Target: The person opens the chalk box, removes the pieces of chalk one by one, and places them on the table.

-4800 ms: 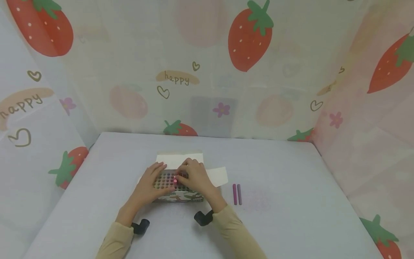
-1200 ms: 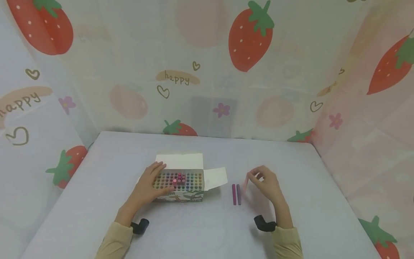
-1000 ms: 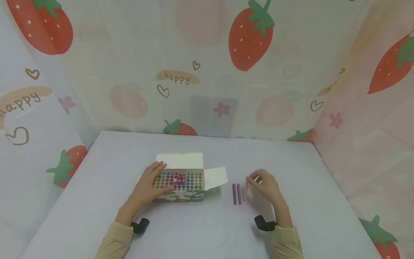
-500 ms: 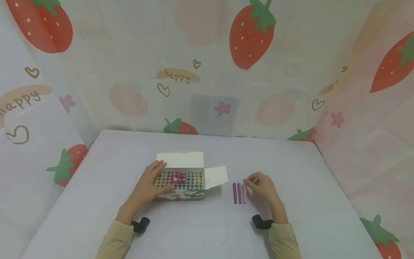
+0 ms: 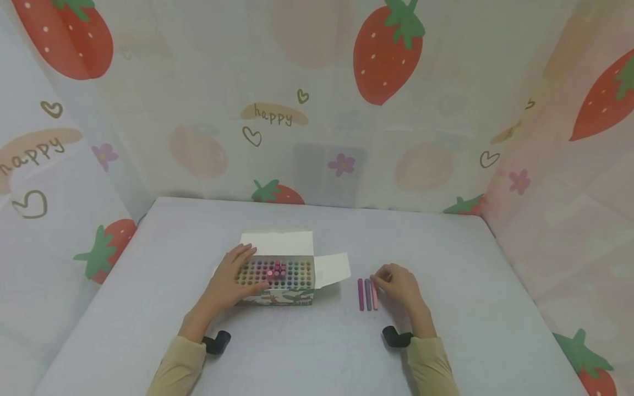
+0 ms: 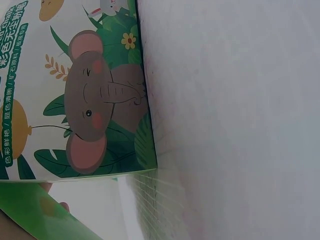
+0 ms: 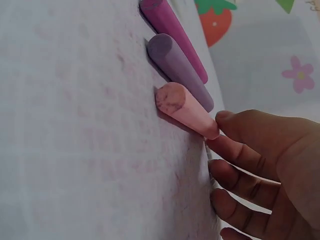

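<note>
My left hand (image 5: 231, 278) rests across the left end of an open chalk box (image 5: 287, 297), fingers spread and thumb along its near edge. Rows of coloured chalk ends fill the box, and several pink and purple ones stand higher in the middle. To the right, my right hand (image 5: 400, 283) pinches the far end of a pink chalk stick (image 7: 187, 110) between thumb and forefinger. That stick lies on the table beside a greyish-purple chalk stick (image 7: 181, 72) and a magenta chalk stick (image 7: 175, 37), all roughly parallel. In the left wrist view, the box's side shows a printed elephant (image 6: 95, 100).
A white box flap (image 5: 332, 269) sticks out to the right, toward the chalk sticks. Another flap (image 5: 277, 242) stands at the back. Faint chalk smudges mark the white tabletop (image 5: 307, 352). Strawberry-print cloth (image 5: 317, 110) walls off the back and both sides.
My right hand has carried the pink chalk stick from the box to the right and lowered it beside the other two, then shifted slightly left. My left hand has stayed on the box.
</note>
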A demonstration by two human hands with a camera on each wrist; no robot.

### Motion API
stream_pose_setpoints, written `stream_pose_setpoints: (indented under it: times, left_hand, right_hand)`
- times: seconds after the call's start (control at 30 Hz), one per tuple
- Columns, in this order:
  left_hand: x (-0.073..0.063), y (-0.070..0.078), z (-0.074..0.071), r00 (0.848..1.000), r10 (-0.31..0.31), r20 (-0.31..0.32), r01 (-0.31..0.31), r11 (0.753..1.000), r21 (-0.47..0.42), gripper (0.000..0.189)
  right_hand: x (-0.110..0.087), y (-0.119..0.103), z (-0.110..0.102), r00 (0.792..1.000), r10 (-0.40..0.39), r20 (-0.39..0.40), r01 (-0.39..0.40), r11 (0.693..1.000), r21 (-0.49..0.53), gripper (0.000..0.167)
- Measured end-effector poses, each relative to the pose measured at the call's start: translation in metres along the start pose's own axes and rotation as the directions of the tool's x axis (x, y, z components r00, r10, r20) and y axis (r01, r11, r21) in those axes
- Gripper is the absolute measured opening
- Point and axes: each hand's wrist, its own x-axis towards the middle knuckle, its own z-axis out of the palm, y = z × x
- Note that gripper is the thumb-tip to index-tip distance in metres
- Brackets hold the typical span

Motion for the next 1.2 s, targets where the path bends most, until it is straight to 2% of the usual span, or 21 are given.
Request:
stream_pose_setpoints:
  times: [0.43, 0.8, 1.0, 1.2]
  left_hand:
    - [0.003, 0.003, -0.002, 1.000, 0.013, -0.005, -0.013, 1.000, -0.003, 0.093]
    - [0.004, 0.000, -0.001, 1.000, 0.016, -0.005, -0.016, 1.000, 0.001, 0.093]
    - [0.003, 0.000, 0.000, 1.000, 0.010, -0.009, -0.010, 1.000, -0.002, 0.093]
    - [0.002, -0.002, 0.001, 1.000, 0.013, -0.007, -0.013, 1.000, -0.010, 0.094]
  right_hand:
    - [0.005, -0.004, -0.005, 1.000, -0.021, -0.022, 0.021, 1.000, 0.001, 0.019]
    - [0.009, -0.022, -0.010, 0.995, -0.062, -0.074, 0.065, 0.997, 0.042, 0.018]
    - [0.012, -0.038, -0.010, 0.982, -0.124, -0.146, 0.136, 0.988, 0.072, 0.017]
    - [0.015, -0.056, -0.011, 0.956, -0.193, -0.221, 0.218, 0.971, 0.096, 0.015]
